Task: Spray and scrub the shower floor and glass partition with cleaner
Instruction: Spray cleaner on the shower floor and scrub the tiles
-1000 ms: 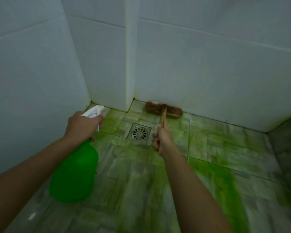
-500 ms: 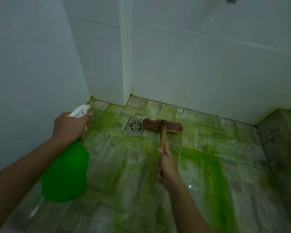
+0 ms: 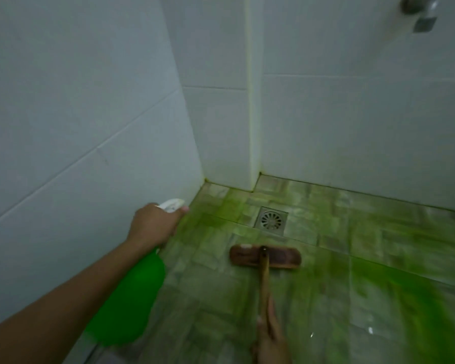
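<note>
The right hand [image 3: 269, 337], nearest the camera at the bottom edge, wraps its fingers around the brush handle [image 3: 264, 279], with one finger laid straight along the shaft. The left hand [image 3: 153, 224] grips the neck of the green bottle [image 3: 132, 300], fingers curled at the white trigger [image 3: 171, 204]; whether the trigger is pressed cannot be told. The bottle hangs above the floor [image 3: 378, 311] beside the left wall [image 3: 76, 114]. The brush [image 3: 265, 256] lies flat on the tiles, just short of the drain [image 3: 271, 220], its long side across the stroke direction. Green cleaner [image 3: 394, 287] streaks most of the floor, densest to the right and thinner toward the far corner. The step in hand is judged to be scrubbing the floor. For good results, keep the brush head flat, press down through the handle, and work in overlapping strokes from the near tiles to the base of the far wall [image 3: 352, 127]. Cover the grout lines and the corner behind the drain. The wet floor is probably slippery; avoid leaning weight onto the handle. A metal fitting [image 3: 420, 14] shows on the far wall; no glass partition is in view.
</note>
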